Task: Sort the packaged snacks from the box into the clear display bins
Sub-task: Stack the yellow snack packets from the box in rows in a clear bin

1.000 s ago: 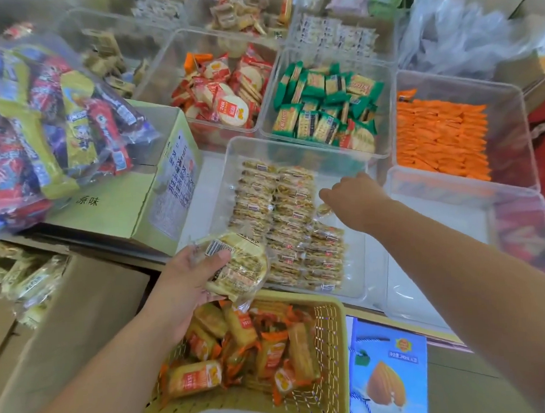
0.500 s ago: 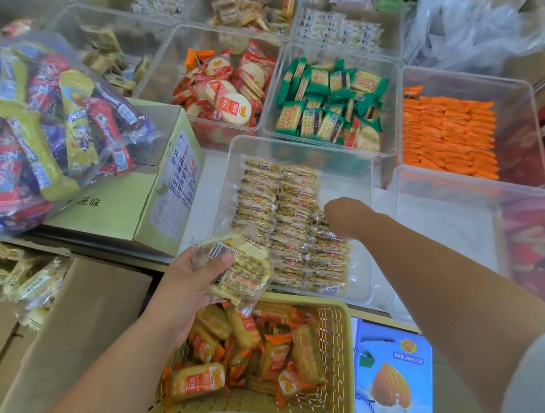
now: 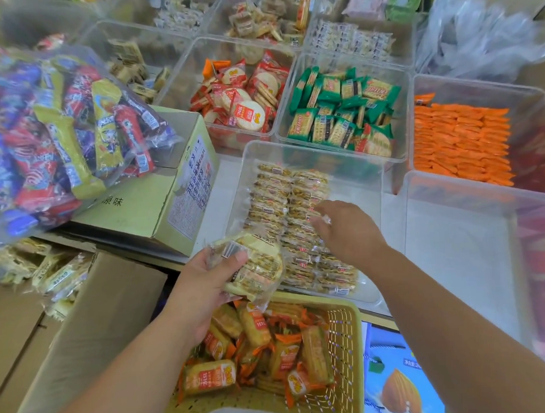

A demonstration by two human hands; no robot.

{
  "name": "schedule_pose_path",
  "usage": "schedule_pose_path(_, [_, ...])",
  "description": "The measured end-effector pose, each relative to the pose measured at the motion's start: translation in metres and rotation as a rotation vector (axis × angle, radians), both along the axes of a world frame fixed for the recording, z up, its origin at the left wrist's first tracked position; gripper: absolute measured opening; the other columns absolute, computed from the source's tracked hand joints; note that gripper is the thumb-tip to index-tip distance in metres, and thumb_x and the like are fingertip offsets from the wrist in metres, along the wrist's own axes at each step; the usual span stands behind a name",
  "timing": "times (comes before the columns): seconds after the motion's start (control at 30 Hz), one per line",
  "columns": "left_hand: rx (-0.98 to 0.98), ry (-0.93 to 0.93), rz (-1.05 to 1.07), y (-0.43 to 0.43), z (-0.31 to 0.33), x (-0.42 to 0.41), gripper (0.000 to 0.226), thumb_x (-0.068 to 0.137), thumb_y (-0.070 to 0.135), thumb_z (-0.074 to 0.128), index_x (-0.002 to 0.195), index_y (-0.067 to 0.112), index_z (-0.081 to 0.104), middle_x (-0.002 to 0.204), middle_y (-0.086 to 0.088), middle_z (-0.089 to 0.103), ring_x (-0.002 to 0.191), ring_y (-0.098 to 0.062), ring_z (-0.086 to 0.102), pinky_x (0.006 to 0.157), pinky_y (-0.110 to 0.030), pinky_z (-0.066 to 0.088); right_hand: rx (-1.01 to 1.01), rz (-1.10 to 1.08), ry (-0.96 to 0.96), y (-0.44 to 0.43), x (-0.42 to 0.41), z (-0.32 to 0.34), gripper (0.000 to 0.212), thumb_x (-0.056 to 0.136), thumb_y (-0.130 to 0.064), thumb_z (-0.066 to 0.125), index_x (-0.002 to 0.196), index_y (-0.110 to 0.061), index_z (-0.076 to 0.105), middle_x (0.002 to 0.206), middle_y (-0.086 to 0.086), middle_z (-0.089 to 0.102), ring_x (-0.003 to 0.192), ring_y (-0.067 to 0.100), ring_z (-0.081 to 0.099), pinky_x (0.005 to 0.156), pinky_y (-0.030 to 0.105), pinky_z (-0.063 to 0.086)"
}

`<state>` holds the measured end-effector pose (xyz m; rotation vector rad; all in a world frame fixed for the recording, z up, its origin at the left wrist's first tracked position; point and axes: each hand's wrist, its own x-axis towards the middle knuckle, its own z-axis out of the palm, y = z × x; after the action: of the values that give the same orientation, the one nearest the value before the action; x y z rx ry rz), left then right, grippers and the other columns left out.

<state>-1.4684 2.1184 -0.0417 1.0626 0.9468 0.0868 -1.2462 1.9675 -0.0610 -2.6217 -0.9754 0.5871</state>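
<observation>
Clear bin, 12 o'clock: partly filled with packet rows. Left hand grips a stack; right hand touches the rows, grip unclear. Box, 9 o'clock, holds more.

right hand: fingers blurred, grip cannot be told | left hand: fingers hidden behind its stack of clear-wrapped yellowish cracker packs | clear bag of red, blue, yellow candy bars: blurred, cut by left edge | blue almond-picture carton: cut by bottom edge
</observation>
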Motion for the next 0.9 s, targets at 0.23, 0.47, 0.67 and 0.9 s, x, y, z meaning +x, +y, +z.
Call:
schedule_pose_path(0.23, [0.154, -0.022, -0.016, -0.027, 0.016, -0.003, 0.047, 0.052, 0.04, 0.097, 0.09, 0.049, 0.072, 0.105, 0.003, 0.08, 0.092, -0.022, 0.078, 0.071, -0.042, 0.062, 0.433, 0.002, 0.487, -0.03, -0.088, 0.046, 0.044, 0.08, -0.058, 0.074, 0.12, -0.043, 0.063, 0.095, -0.018, 0.066, 0.08, 0.001, 0.065, 0.071, 0.019, 0.054])
schedule_pose_path(0.47, [0.02, -0.041, 0.237, -0.03, 0.034, -0.009, 0.058, 0.075, 0.061, 0.072, 0.122, 0.028, 0.068, 0.113, -0.004, 0.078, 0.099, -0.026, 0.077, 0.08, -0.045, 0.059, 0.62, -0.068, 0.561, -0.056, -0.096, 0.059, 0.026, 0.086, -0.029, 0.077, 0.098, -0.038, 0.056, 0.089, -0.006, 0.06, 0.077, 0.028, 0.059, 0.071, 0.055, 0.057])
schedule_pose_path(0.67, [-0.063, -0.001, 0.278, -0.028, 0.045, -0.017, 0.043, 0.087, 0.048, 0.069, 0.122, 0.023, 0.068, 0.108, -0.007, 0.079, 0.083, -0.022, 0.078, 0.059, -0.036, 0.059, 0.78, 0.046, 0.06, -0.065, -0.102, 0.062, 0.053, 0.07, 0.009, 0.074, 0.096, -0.032, 0.053, 0.119, -0.013, 0.054, 0.122, 0.008, 0.054, 0.096, 0.022, 0.045])
schedule_pose_path(0.9, [-0.102, -0.028, 0.097, -0.054, 0.052, -0.015, 0.069, 0.066, 0.043, 0.084, 0.128, 0.017, 0.066, 0.114, -0.012, 0.077, 0.093, -0.031, 0.076, 0.06, -0.037, 0.061, 0.777, 0.088, 0.061, -0.061, -0.115, 0.053, 0.054, 0.067, 0.009, 0.073, 0.097, -0.031, 0.051, 0.124, -0.009, 0.053, 0.129, 0.004, 0.048, 0.099, 0.015, 0.038])
